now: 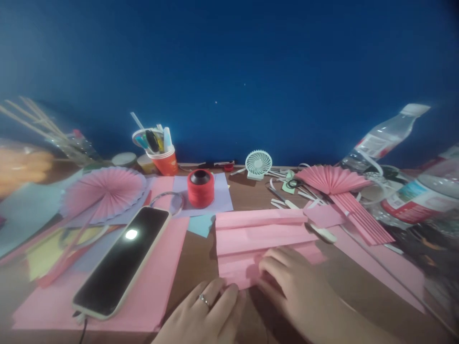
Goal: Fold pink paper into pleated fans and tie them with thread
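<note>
A pink sheet of paper [258, 239] with several crosswise creases lies in front of me on the brown table. My left hand [211, 310], with a ring on one finger, is closed at the sheet's near left edge. Bent fingers of my right hand [294, 282] pinch the near edge further right, and their tips are partly hidden. Right of the sheet lies a white-handled tool [322, 232]. A pleated pink paper fan [333, 179] with a folded handle rests beyond it.
Left are a phone [125, 260] on pink paper and a round pink fan [107, 191]. A red thread spool [201, 189], a cup of pens [165, 160] and a small electric fan [258, 163] stand further back. Scissors [296, 184] and plastic bottles [419, 200] are at right.
</note>
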Available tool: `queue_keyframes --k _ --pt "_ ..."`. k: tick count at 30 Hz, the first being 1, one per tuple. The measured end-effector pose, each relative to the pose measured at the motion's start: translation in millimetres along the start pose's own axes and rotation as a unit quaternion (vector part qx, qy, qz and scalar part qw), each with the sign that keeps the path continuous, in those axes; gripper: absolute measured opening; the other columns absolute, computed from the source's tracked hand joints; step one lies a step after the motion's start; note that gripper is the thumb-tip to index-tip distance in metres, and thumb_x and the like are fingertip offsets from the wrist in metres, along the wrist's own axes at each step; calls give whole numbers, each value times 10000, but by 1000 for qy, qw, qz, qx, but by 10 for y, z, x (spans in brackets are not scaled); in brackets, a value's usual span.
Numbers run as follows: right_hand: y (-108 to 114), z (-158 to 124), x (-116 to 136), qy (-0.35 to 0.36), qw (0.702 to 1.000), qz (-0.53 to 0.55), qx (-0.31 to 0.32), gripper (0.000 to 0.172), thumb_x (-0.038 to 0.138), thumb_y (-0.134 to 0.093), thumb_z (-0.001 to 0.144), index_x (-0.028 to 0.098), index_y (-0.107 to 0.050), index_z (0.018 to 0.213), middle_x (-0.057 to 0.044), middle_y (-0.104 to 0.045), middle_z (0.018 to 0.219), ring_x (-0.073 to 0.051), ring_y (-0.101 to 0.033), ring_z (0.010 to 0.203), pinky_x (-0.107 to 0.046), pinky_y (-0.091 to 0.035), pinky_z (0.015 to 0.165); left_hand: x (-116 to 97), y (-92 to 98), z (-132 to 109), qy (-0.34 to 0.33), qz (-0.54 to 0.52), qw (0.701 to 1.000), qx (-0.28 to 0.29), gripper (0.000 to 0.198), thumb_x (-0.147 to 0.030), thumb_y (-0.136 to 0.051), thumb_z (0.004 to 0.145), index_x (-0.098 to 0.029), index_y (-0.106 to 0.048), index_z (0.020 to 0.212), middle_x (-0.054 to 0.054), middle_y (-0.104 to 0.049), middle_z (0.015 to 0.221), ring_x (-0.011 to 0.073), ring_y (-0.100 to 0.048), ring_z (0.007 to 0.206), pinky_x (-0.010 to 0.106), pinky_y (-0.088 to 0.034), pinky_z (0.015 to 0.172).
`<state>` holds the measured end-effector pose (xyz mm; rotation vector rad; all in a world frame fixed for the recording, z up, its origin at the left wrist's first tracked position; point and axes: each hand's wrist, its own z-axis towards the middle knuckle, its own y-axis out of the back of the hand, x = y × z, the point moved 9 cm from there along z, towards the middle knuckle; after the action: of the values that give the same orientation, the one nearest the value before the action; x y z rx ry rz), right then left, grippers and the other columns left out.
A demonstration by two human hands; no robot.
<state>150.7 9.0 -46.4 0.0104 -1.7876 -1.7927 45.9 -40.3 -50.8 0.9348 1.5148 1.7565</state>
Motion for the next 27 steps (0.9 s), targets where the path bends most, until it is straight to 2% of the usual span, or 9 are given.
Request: queue_keyframes --k 2,6,11,14,18,24,27 --pt "-33 6 -9 -11 1000 19 8 109 227 -516 805 200 -510 699 -6 -543 743 -174 -479 739 -302 -344 649 -30 7 -4 -4 -4 1000 -3 321 -263 -393 864 -182 -495 1157 34 -587 1110 198 -544 932 324 -484 752" --pt "-67 11 -41 -30 998 48 9 137 232 -543 790 189 -499 668 3 -530 700 -159 -465 712 -283 -328 626 3 12 -10 20 -8 1000 -12 365 -343 -396 863 -203 -467 1192 31 -578 1132 198 -537 961 332 -481 774" --pt "-57 23 -57 -40 997 66 9 144 188 -542 785 182 -489 652 13 -532 696 -148 -457 719 -272 -320 635 70 -26 -8 52 -23 998 31 442 -413 -474 812 -238 -440 1216 24 -565 1152 198 -539 980 331 -480 807" --pt "-51 39 -68 -50 996 76 17 169 191 -565 772 179 -479 627 22 -527 675 -144 -454 713 -264 -313 626 63 -23 -6 52 -29 997 43 455 -410 -510 788 -232 -454 1203 24 -577 1136 203 -549 971 328 -486 810" --pt "-41 66 -80 -59 995 81 27 186 192 -562 774 176 -474 612 28 -522 661 -138 -450 701 -259 -309 624 107 -56 -19 83 -44 994 60 483 -447 -547 749 -279 -462 1194 20 -578 1131 215 -571 936 338 -499 799" --pt "-60 79 -78 -64 993 85 43 184 178 -562 765 176 -474 603 33 -520 639 -131 -447 701 -248 -310 621 140 -82 -27 100 -58 990 77 522 -425 -578 728 -303 -438 1216 27 -561 1155 223 -571 948 341 -500 808" --pt "-66 76 -86 -66 994 75 45 197 193 -546 777 174 -470 596 30 -515 638 -129 -444 700 -247 -312 619 128 -79 -24 92 -63 990 87 555 -359 -613 703 -285 -433 1223 37 -555 1157 227 -560 970 332 -495 817"
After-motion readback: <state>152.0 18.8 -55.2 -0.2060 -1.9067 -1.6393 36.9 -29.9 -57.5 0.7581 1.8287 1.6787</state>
